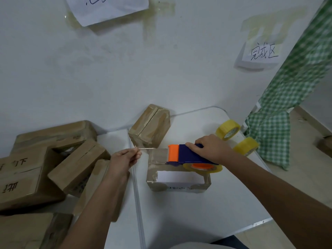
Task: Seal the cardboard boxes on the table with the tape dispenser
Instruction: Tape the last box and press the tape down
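A small cardboard box (177, 184) with a white label on its near side stands in the middle of the white table (206, 212). My right hand (212, 149) grips a blue and orange tape dispenser (186, 155) held over the box's top, its clear roll at the right. A strip of clear tape (152, 148) runs left from the dispenser's orange end. My left hand (125, 159) pinches the free end of that strip, just left of the box.
Another cardboard box (150, 128) stands behind the first one. Several more boxes (53, 159) are piled at the left. Two yellow tape rolls (229, 129) lie at the right table edge, next to a green checked cloth (280, 108). Paper signs hang on the wall.
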`<control>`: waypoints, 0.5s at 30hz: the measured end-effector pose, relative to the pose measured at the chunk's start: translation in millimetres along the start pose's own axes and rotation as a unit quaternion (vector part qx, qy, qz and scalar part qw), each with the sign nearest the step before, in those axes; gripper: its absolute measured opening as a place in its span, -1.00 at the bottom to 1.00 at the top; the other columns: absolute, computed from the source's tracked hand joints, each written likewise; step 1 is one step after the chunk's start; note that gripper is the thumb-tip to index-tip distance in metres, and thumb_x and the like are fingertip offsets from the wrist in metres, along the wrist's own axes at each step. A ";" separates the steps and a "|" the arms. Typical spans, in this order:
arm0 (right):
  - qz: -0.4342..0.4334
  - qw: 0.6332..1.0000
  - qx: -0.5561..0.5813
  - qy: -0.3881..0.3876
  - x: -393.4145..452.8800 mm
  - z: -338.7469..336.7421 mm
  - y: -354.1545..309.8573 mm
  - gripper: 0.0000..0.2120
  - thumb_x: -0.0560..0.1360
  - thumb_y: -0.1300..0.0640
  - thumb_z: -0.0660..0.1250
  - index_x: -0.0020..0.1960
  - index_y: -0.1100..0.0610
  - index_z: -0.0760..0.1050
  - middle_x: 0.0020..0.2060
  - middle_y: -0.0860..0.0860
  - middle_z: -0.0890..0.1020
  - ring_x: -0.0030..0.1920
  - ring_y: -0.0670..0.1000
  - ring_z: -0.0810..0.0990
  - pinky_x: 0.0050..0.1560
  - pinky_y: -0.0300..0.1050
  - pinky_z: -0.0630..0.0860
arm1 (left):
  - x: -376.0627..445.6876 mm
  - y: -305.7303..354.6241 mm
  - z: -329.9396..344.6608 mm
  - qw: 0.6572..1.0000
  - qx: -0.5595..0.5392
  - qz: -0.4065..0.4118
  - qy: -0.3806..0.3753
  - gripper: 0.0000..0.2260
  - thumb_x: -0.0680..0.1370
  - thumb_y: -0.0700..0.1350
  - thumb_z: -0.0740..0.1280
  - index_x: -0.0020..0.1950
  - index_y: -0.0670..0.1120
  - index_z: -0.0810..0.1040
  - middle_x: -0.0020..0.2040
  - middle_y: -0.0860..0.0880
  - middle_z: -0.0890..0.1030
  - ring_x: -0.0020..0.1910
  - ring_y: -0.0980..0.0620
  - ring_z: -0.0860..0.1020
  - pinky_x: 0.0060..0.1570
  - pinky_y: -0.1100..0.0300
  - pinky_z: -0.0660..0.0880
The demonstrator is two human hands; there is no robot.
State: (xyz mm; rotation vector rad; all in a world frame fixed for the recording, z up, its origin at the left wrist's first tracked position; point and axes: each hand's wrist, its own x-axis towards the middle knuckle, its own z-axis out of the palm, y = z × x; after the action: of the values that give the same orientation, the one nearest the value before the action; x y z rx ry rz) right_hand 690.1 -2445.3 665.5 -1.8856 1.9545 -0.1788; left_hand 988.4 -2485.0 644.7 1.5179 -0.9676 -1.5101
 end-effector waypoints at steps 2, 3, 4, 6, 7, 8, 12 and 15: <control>0.005 1.000 0.025 0.007 0.9 1.0 -0.2 -0.52 0.54 -0.35 0.07 -0.09 -0.01 0.57 -0.26 -0.11 0.57 -0.21 -0.07 0.56 -0.23 -0.15 0.48 | -0.2 -4.5 -3.3 1.000 0.002 -0.009 -0.001 -0.87 0.59 -0.18 0.35 0.00 -0.22 0.66 -0.16 -0.12 0.68 -0.24 0.09 0.61 -0.24 0.35 0.55; 0.012 0.999 0.045 0.014 0.6 1.9 -0.3 -0.58 0.53 -0.35 0.10 -0.04 -0.07 0.55 -0.23 -0.13 0.55 -0.17 -0.08 0.56 -0.21 -0.16 0.47 | 0.1 -8.0 -4.4 1.000 -0.001 -0.017 0.000 -0.88 0.58 -0.18 0.36 -0.01 -0.20 0.67 -0.17 -0.11 0.69 -0.25 0.10 0.62 -0.23 0.34 0.55; 0.016 0.998 0.060 0.023 -0.1 3.1 -0.4 -0.63 0.53 -0.35 0.12 -0.02 -0.11 0.53 -0.21 -0.14 0.54 -0.16 -0.09 0.55 -0.21 -0.17 0.46 | 0.7 -11.7 -5.6 1.000 -0.005 -0.025 0.002 -0.88 0.58 -0.19 0.36 -0.01 -0.20 0.67 -0.17 -0.11 0.69 -0.25 0.09 0.62 -0.22 0.31 0.55; 0.013 0.997 0.063 0.042 -1.5 6.1 -1.6 -0.68 0.52 -0.34 0.14 -0.06 -0.15 0.50 -0.21 -0.15 0.54 -0.17 -0.12 0.55 -0.21 -0.18 0.47 | 3.7 -19.5 -7.6 0.999 -0.014 -0.043 0.007 -0.89 0.57 -0.20 0.37 -0.02 -0.21 0.68 -0.17 -0.11 0.70 -0.24 0.07 0.62 -0.15 0.25 0.54; 0.013 0.997 0.059 0.052 -2.2 7.6 -3.0 -0.68 0.52 -0.34 0.13 -0.08 -0.15 0.49 -0.22 -0.16 0.55 -0.19 -0.12 0.54 -0.21 -0.19 0.48 | 6.1 -23.5 -8.5 0.998 -0.019 -0.052 0.010 -0.89 0.57 -0.20 0.37 -0.02 -0.21 0.68 -0.17 -0.12 0.70 -0.23 0.06 0.62 -0.12 0.23 0.54; 0.015 0.997 0.054 0.062 -2.7 8.9 -4.8 -0.67 0.52 -0.35 0.13 -0.10 -0.13 0.50 -0.23 -0.16 0.56 -0.20 -0.13 0.54 -0.22 -0.19 0.49 | 8.4 -26.8 -8.9 0.998 -0.025 -0.060 0.011 -0.89 0.57 -0.20 0.38 -0.02 -0.21 0.68 -0.17 -0.12 0.70 -0.21 0.04 0.62 -0.10 0.21 0.55; 0.031 0.995 0.049 0.079 -3.0 11.4 -11.8 -0.61 0.50 -0.36 0.15 -0.17 -0.07 0.50 -0.26 -0.12 0.60 -0.23 -0.11 0.56 -0.19 -0.12 0.54 | 17.4 -34.8 -10.6 0.996 -0.042 -0.073 0.008 -0.89 0.57 -0.19 0.38 -0.02 -0.20 0.68 -0.18 -0.09 0.71 -0.24 0.07 0.63 -0.22 0.30 0.56; 0.046 0.996 0.033 0.074 0.3 11.3 -15.7 -0.60 0.50 -0.36 0.14 -0.15 -0.06 0.51 -0.25 -0.10 0.59 -0.23 -0.09 0.56 -0.21 -0.11 0.54 | 22.7 -40.4 -12.7 0.997 -0.034 -0.064 0.014 -0.90 0.57 -0.19 0.39 -0.04 -0.18 0.68 -0.20 -0.06 0.72 -0.25 0.09 0.64 -0.27 0.34 0.54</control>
State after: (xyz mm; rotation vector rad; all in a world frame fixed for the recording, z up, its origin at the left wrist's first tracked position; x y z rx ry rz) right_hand 709.0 -2444.6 661.1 -1.7825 2.1009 -0.3601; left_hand 1001.0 -2488.8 598.5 1.5729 -0.8079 -1.5913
